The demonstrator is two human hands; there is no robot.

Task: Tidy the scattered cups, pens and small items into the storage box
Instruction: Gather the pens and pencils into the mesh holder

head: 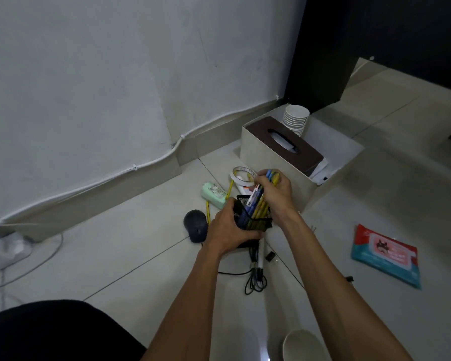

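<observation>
Pale tiled floor (130, 246), white wall (89, 74) with cable. Left hand (227, 230) grips mesh pen holder (259, 223); right hand (276, 191) pinches pens (257, 205) in it. Storage box (345, 162) just behind holds cups (296, 118). Mouse (195, 225), tape (241, 175), wipes (385, 254) on floor.

L hand (225, 229) & R hand (275, 194) bare, forearms bare, black garment (50, 332) on leg btm-left

No text can be read. The red and teal soft pack of wipes (385, 254), to the right of the cream tissue box with brown lid (279, 152), carries print too blurred to make out. So does the white label on the mint-green plastic case (214, 195), left of that box.
</observation>
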